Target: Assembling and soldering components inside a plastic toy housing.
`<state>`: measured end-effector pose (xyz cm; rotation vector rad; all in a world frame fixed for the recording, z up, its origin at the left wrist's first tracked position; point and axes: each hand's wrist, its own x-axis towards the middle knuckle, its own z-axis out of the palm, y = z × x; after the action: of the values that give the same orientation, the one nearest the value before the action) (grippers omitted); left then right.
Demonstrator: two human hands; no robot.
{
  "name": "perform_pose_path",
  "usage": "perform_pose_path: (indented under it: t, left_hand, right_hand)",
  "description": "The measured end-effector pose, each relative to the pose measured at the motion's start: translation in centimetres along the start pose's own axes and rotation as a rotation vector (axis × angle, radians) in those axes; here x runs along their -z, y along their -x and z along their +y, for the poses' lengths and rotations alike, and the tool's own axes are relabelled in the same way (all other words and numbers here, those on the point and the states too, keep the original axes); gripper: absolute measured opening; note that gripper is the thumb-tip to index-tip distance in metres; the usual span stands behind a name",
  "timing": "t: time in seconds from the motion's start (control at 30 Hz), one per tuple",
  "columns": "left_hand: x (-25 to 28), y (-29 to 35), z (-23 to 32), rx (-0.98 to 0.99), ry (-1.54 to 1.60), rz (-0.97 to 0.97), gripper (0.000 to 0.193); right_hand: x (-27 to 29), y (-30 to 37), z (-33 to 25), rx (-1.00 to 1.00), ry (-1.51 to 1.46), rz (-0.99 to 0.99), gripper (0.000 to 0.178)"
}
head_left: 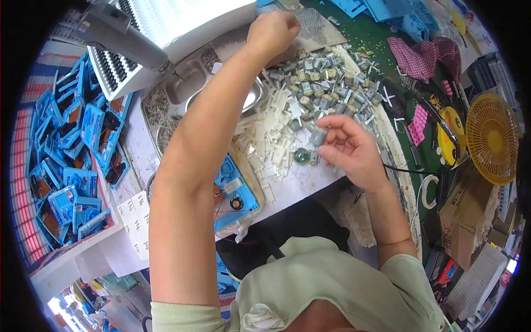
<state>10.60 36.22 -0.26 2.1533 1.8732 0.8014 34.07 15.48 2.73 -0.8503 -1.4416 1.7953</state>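
My left hand reaches to the far side of the table, its fingers curled together over a brown sheet covered with tiny grey bits. What those fingers hold, if anything, is hidden. Between the thumb and fingers of my right hand is a small grey motor, at the near edge of a heap of similar motors. White plastic pieces lie loosely to its left. A round green object sits just below the held motor. Near my left forearm, a blue plastic casing contains wires and a small round part.
Metal trays of small parts lie beyond my left forearm, under a grey electric screwdriver. Many blue casings are piled at left. On the right are a yellow fan, a cardboard box and a checked cloth.
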Motion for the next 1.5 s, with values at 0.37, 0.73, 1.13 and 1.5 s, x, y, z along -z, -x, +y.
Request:
perform_pose_path:
  t: [0.37, 0.73, 1.13, 1.5]
  left_hand:
    - [-4.4, -2.4, 2.2, -0.040, -0.241, -0.156, 0.018]
    - [-4.6, -2.1, 2.3, 0.068, 0.003, 0.020, 0.019]
    - [7.3, 8.2, 5.8, 0.001, 0.758, 0.053, 0.018]
    - [13.5, 35.2, 6.0, 0.340, 0.959, 0.090, 0.012]
  right_hand:
    - [1.0, 0.8, 1.1, -0.019, -0.013, 0.028, 0.040]
    - [1.5, 0.8, 1.0, -0.008, -0.076, 0.105, 0.043]
    - [0.9, -0.5, 1.2, 0.132, 0.915, -0.146, 0.037]
    - [-0.2, -2.8, 1.3, 0.207, 1.249, -0.338, 0.033]
